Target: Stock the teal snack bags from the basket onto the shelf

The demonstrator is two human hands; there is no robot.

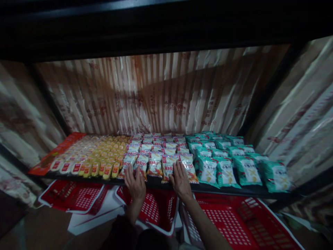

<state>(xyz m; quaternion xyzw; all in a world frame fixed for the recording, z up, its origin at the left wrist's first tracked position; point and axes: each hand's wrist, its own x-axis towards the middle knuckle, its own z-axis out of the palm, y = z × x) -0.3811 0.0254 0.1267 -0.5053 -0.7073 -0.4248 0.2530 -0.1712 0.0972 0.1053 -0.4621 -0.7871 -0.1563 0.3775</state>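
Observation:
Both my hands reach up to the front edge of a dark shelf (pixel 234 191) covered with rows of snack packets. My left hand (pixel 135 184) lies with fingers spread against the front row of red-and-white striped packets (pixel 156 152). My right hand (pixel 180 180) rests flat, fingers stretched, on the same front row a little to the right. Neither hand grips a packet. Left of these lie rows of yellow packets (pixel 99 152), and to the right stand teal packets (pixel 234 159).
A striped, crinkled sheet (pixel 161 97) lines the back and sides of the shelf. A dark shelf board (pixel 156 27) hangs overhead. Below stand several red plastic baskets (pixel 241 222) (pixel 75 196), with a white sheet (pixel 91 218) under them. An orange-red flat pack (pixel 52 154) lies at the shelf's left end.

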